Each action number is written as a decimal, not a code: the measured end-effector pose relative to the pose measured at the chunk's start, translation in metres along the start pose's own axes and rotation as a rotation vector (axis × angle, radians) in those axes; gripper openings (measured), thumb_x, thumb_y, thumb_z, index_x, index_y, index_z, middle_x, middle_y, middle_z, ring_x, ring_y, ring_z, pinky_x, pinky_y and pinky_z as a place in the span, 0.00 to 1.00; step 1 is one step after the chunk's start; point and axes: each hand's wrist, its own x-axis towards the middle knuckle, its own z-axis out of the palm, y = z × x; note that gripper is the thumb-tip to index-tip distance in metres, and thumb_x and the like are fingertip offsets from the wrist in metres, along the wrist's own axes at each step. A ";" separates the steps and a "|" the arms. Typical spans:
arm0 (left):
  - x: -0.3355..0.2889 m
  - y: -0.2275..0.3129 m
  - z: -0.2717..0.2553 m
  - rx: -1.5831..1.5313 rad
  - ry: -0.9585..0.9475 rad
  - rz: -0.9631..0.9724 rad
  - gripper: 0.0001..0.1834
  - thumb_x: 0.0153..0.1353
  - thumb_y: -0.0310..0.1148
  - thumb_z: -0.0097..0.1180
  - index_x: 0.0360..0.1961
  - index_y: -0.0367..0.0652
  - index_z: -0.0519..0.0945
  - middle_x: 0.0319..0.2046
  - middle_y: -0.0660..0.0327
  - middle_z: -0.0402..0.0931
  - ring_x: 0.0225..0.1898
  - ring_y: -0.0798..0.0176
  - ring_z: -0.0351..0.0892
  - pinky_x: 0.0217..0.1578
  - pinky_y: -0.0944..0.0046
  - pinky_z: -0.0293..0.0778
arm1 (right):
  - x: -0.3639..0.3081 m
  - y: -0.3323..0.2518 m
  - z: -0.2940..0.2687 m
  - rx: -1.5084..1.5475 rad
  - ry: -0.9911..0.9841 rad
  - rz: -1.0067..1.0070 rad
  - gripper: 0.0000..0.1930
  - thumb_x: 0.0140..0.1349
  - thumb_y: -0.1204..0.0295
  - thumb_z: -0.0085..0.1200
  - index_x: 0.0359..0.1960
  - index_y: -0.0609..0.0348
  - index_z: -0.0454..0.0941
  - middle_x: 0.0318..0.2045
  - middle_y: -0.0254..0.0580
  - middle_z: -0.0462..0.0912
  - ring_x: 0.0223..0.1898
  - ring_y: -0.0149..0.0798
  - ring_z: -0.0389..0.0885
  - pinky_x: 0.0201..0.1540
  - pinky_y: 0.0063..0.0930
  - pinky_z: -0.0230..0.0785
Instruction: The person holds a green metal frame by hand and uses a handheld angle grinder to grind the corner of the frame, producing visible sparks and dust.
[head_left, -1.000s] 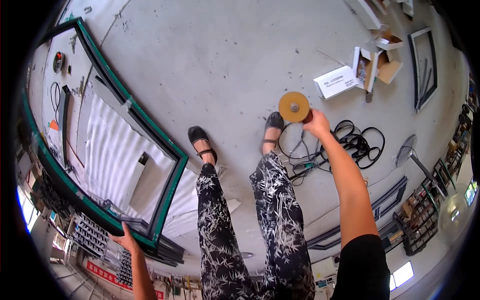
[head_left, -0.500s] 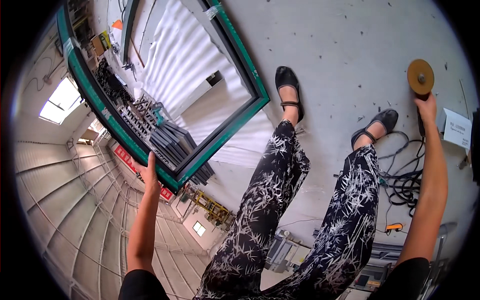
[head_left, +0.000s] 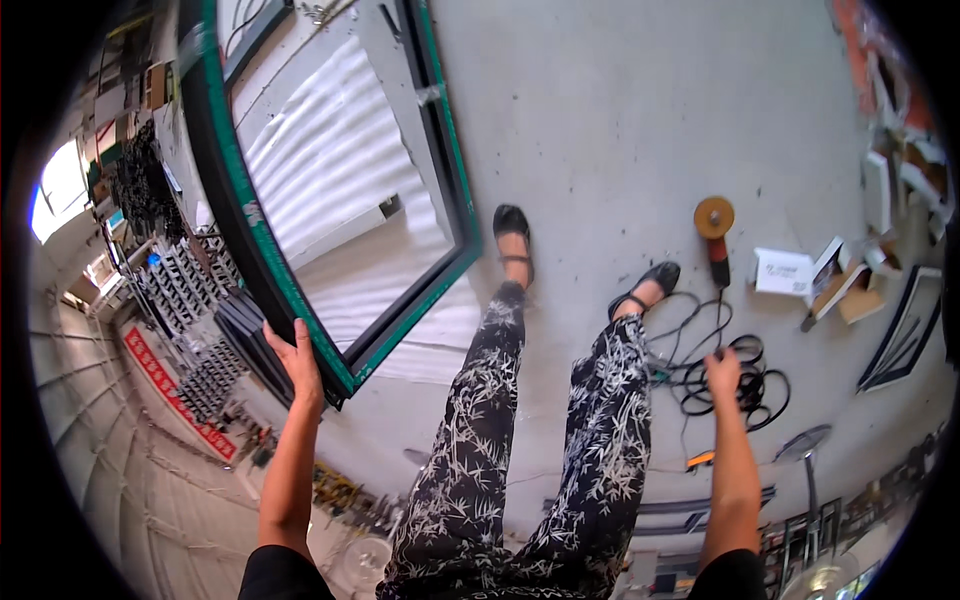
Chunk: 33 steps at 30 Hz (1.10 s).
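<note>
My left hand (head_left: 296, 362) is wrapped round the near side of a large dark window frame (head_left: 405, 312) with green film strips, close to its lower corner. The frame stands tilted, and a wavy white foam sheet (head_left: 335, 130) shows through its opening. My right hand (head_left: 722, 378) appears over a coil of black cable (head_left: 765, 395), its fingers loosely curled and slightly apart, with nothing visible in them. An angle grinder (head_left: 716, 245) with a tan disc and red-and-black body lies on the floor beyond that hand, its cord running toward the coil.
Opened white boxes (head_left: 783, 272) and cardboard pieces lie at the right, near a small dark frame (head_left: 905, 330). An orange tool (head_left: 700, 460) rests below the cable. Dark profiles (head_left: 250, 335) are stacked behind my left hand. A standing fan (head_left: 803, 443) is at the lower right.
My right hand has let go of the angle grinder, now on the floor, and drawn back toward my body. My left hand still grips the window frame. The view has shifted to the right.
</note>
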 end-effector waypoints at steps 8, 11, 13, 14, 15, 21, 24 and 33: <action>-0.075 0.020 0.002 -0.082 0.038 -0.123 0.35 0.68 0.46 0.50 0.67 0.35 0.56 0.63 0.41 0.61 0.64 0.40 0.61 0.64 0.52 0.57 | -0.112 -0.098 -0.014 0.167 -0.040 -0.131 0.20 0.51 0.67 0.62 0.44 0.66 0.82 0.38 0.53 0.86 0.42 0.47 0.85 0.49 0.35 0.75; -0.106 0.022 -0.018 -0.079 0.041 -0.112 0.34 0.67 0.46 0.50 0.67 0.37 0.56 0.60 0.41 0.64 0.61 0.38 0.62 0.62 0.48 0.58 | -0.163 -0.179 -0.049 0.333 -0.076 -0.300 0.20 0.53 0.66 0.61 0.45 0.66 0.81 0.39 0.52 0.86 0.42 0.44 0.85 0.48 0.33 0.75; -0.133 0.027 -0.030 -0.134 0.024 -0.092 0.32 0.67 0.46 0.49 0.66 0.39 0.58 0.57 0.41 0.65 0.59 0.37 0.63 0.61 0.46 0.59 | -0.199 -0.224 -0.071 0.373 -0.107 -0.428 0.19 0.55 0.66 0.61 0.45 0.67 0.81 0.39 0.50 0.86 0.41 0.42 0.85 0.49 0.32 0.75; -0.143 0.031 -0.029 -0.186 0.007 -0.090 0.32 0.67 0.46 0.49 0.66 0.40 0.58 0.56 0.42 0.66 0.59 0.38 0.64 0.60 0.46 0.59 | -0.202 -0.236 -0.074 0.334 -0.045 -0.541 0.19 0.55 0.66 0.61 0.46 0.67 0.81 0.40 0.50 0.85 0.43 0.41 0.84 0.50 0.32 0.74; -0.153 0.032 -0.036 -0.191 -0.001 -0.091 0.31 0.68 0.47 0.48 0.65 0.40 0.59 0.56 0.42 0.66 0.59 0.38 0.64 0.60 0.46 0.59 | -0.222 -0.260 -0.086 0.363 -0.080 -0.572 0.19 0.56 0.66 0.60 0.46 0.67 0.80 0.41 0.50 0.85 0.44 0.40 0.84 0.50 0.31 0.74; -0.187 0.048 -0.070 -0.268 -0.108 -0.234 0.30 0.68 0.51 0.45 0.61 0.38 0.64 0.53 0.42 0.70 0.56 0.39 0.69 0.56 0.45 0.63 | -0.312 -0.349 -0.153 0.450 -0.227 -0.806 0.19 0.58 0.69 0.60 0.49 0.67 0.79 0.43 0.46 0.84 0.45 0.36 0.82 0.51 0.28 0.73; -0.178 0.078 -0.083 -0.280 -0.109 -0.317 0.33 0.67 0.53 0.46 0.60 0.36 0.65 0.52 0.42 0.71 0.55 0.39 0.70 0.55 0.45 0.64 | -0.322 -0.362 -0.186 0.464 -0.298 -0.795 0.18 0.59 0.69 0.60 0.48 0.68 0.79 0.43 0.44 0.84 0.45 0.34 0.82 0.51 0.27 0.72; -0.015 0.261 -0.093 -0.445 -0.271 -0.148 0.36 0.61 0.60 0.53 0.57 0.40 0.71 0.46 0.45 0.78 0.49 0.41 0.76 0.49 0.47 0.72 | -0.286 -0.485 -0.339 0.315 -0.225 -0.997 0.16 0.58 0.68 0.57 0.46 0.65 0.80 0.40 0.50 0.85 0.43 0.44 0.84 0.49 0.33 0.74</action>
